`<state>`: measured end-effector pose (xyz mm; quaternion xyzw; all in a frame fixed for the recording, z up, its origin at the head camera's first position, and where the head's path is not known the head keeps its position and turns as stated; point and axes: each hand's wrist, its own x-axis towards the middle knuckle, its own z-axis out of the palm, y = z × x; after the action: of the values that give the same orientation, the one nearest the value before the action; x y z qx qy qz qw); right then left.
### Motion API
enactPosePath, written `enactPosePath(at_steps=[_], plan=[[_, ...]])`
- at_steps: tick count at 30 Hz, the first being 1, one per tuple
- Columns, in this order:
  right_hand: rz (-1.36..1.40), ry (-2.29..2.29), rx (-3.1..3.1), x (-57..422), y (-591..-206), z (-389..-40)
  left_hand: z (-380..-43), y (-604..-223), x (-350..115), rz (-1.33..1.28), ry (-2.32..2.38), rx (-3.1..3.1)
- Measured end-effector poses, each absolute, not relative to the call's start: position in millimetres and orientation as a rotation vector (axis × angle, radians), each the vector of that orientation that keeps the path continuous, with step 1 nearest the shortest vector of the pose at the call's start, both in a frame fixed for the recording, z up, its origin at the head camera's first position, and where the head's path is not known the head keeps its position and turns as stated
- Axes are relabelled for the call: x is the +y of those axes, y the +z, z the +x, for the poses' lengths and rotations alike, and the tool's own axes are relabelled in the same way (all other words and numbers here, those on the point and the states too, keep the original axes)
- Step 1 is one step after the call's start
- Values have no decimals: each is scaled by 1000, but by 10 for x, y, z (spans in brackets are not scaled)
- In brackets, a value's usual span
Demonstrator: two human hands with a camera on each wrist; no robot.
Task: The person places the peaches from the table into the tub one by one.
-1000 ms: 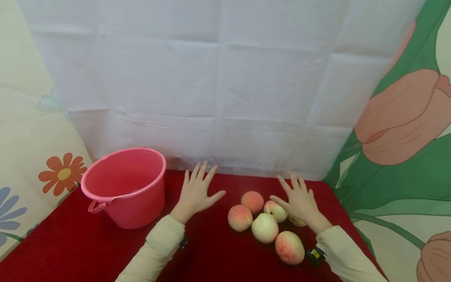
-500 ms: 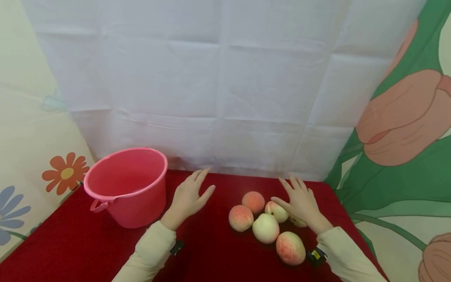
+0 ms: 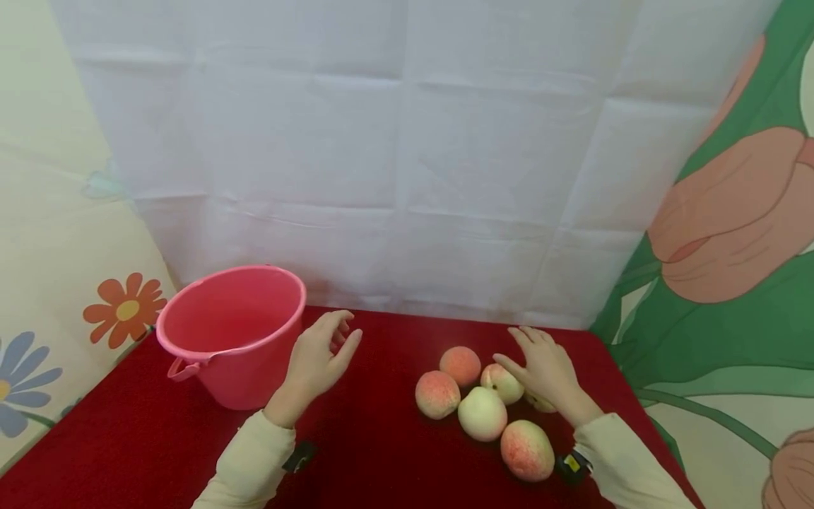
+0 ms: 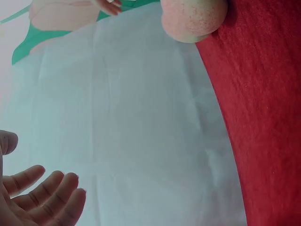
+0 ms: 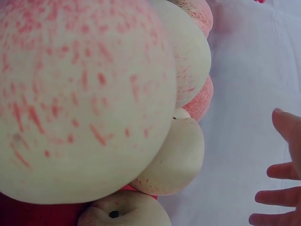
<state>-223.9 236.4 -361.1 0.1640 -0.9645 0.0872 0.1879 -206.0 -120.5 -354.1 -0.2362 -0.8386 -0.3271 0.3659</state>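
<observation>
In the head view, several peaches lie in a cluster on the red cloth; a pale peach (image 3: 482,414) is in the middle, with a redder peach (image 3: 527,450) nearest the person. My right hand (image 3: 542,364) hovers over the far right of the cluster, partly covering one peach (image 3: 540,403). Its fingers are spread and hold nothing. My left hand (image 3: 316,357) is held above the cloth just right of the pink bucket (image 3: 244,378), fingers loosely bent around no object. The left wrist view also shows that hand's relaxed fingers (image 4: 49,197).
The bucket stands at the left with its handle lowered at the near side. Red cloth (image 3: 375,452) covers the table. A white sheet (image 3: 394,155) hangs behind, between flower-patterned walls (image 3: 718,233).
My left hand has moved left and nearer the person, toward the bucket, its fingers bending from spread to loosely curved. My right hand's fingers have bent slightly. The peaches have stayed in place.
</observation>
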Motion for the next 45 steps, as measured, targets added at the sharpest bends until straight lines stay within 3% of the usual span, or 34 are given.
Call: enactPosePath(at_steps=[19, 34, 40, 45], plan=[[466, 261, -2704, 2398, -3652, -2261, -1865, -3460, -1765, -476, -1048, -1932], [473, 279, -2715, 2405, -3666, -2267, -1503, -3470, -2273, 21, -1453, -1968], [477, 272, -2714, 2400, -3665, -2285, -1394, -3431, -2456, 72, -1839, -1758], [476, 276, -2731, 2392, -3662, -2284, -1333, -3403, -2577, 257, -1842, -1714]])
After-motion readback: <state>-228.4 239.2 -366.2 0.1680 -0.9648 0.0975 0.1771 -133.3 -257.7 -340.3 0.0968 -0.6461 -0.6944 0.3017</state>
